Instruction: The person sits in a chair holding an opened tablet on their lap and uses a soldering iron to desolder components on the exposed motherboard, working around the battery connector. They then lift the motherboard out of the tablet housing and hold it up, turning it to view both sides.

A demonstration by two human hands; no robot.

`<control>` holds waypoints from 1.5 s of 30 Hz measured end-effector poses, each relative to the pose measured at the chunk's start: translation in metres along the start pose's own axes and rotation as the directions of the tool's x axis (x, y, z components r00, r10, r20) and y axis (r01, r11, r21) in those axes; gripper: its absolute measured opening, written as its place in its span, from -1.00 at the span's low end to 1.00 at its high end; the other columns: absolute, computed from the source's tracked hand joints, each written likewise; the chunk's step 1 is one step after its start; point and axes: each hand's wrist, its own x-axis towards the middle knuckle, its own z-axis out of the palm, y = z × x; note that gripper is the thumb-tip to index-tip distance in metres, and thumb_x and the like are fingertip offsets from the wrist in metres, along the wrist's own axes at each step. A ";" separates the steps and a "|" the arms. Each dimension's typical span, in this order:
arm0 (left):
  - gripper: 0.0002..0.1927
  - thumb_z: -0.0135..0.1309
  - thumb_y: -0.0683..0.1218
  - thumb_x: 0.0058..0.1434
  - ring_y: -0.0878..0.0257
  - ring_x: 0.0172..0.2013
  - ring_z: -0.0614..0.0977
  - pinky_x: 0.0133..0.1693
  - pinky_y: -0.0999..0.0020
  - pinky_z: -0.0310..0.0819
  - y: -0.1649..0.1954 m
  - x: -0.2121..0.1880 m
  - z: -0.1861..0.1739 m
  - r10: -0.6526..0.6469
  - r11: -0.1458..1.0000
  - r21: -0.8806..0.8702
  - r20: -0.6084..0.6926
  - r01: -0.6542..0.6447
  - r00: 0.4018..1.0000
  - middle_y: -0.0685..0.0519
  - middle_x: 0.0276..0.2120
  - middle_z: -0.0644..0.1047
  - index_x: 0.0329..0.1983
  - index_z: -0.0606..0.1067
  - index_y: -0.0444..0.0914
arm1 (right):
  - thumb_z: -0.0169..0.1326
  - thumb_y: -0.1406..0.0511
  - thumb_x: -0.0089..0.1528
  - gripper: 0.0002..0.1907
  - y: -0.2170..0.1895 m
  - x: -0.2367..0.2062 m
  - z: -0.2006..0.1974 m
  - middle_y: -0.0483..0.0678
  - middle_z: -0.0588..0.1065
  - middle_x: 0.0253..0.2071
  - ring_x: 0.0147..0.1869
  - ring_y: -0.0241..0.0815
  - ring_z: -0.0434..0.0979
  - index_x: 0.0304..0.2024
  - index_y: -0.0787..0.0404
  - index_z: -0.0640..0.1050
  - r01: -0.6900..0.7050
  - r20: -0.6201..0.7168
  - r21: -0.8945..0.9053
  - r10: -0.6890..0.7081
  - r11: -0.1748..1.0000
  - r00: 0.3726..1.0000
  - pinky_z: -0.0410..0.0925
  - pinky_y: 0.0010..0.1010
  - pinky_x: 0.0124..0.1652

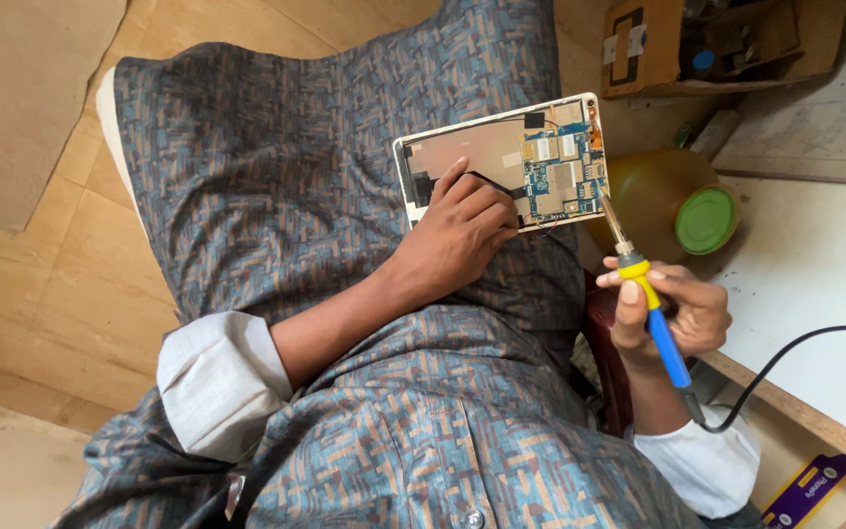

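- On the far left I see a sheet of cardboard (22, 98) lying flat on the wooden floor (70, 294).
- My knee, draped in patterned blue and tan cloth (276, 167), fills the middle of the scene and runs from near to far.
- My left hand (457, 235) rests on that knee, fingers curled and pressed down on the near edge of an opened tablet (501, 171); it pins the tablet against the cloth with the fingertips on top of it.
- The tablet lies back-up with its cover off: a bare metal plate on the left part, a blue circuit board (565, 176) on the right part, and a black ribbon cable running under my fingers.
- Just right of the tablet, my right hand (673, 309) is closed round a soldering iron (648, 299) with a yellow collar and blue handle; the thumb lies on the yellow part.
- The iron's metal tip points away from me and sits just beside the tablet's right edge; I cannot tell whether it touches.
- Its black cord (795, 353) trails right across the white tabletop (815, 264).
- Behind the iron lies an amber jar with a green lid (678, 201).
- A cardboard box (707, 44) sits at the far right.
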 end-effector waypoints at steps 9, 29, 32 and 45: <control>-0.86 0.17 -0.14 0.31 0.02 0.06 0.50 0.41 -0.06 0.18 -0.005 -0.002 -0.002 0.032 0.999 0.002 -0.036 -0.032 0.999 0.03 -0.13 0.49 -0.11 0.53 -0.26 | 0.18 0.42 0.40 -0.72 0.003 -0.008 0.013 0.24 0.56 -0.17 -0.14 -0.03 0.69 0.08 0.38 0.40 -0.062 0.007 -0.006 0.062 0.998 0.998 0.61 -0.24 -0.10; -0.85 0.17 -0.06 0.28 0.04 0.40 0.34 0.40 0.00 0.14 -0.008 0.016 -0.012 0.176 0.962 0.202 0.064 -0.185 0.982 -0.06 0.35 0.38 -0.23 0.52 -0.24 | 0.23 0.47 0.28 -0.71 0.004 -0.038 0.020 0.27 0.58 -0.20 -0.18 -0.01 0.69 0.01 0.39 0.46 0.092 0.031 -0.200 -0.087 0.975 0.996 0.61 -0.34 -0.18; -0.82 0.15 -0.08 0.33 0.07 0.38 0.37 0.42 0.01 0.16 -0.012 0.021 -0.014 0.227 0.956 0.161 0.114 -0.244 0.967 -0.03 0.33 0.41 -0.11 0.50 -0.27 | 0.21 0.46 0.31 -0.70 0.001 -0.037 0.024 0.30 0.58 -0.18 -0.19 -0.03 0.68 0.05 0.41 0.44 0.049 0.016 -0.120 -0.048 0.992 0.999 0.61 -0.31 -0.14; -0.83 0.18 -0.07 0.32 0.10 0.28 0.47 0.35 0.02 0.26 -0.006 0.024 -0.013 0.219 0.966 0.128 0.052 -0.224 0.974 0.00 0.22 0.51 -0.17 0.48 -0.25 | 0.22 0.43 0.29 -0.78 -0.009 -0.032 0.035 0.19 0.58 -0.35 -0.28 -0.04 0.70 -0.12 0.44 0.47 0.159 0.053 -0.283 -0.150 0.946 0.987 0.59 -0.35 -0.22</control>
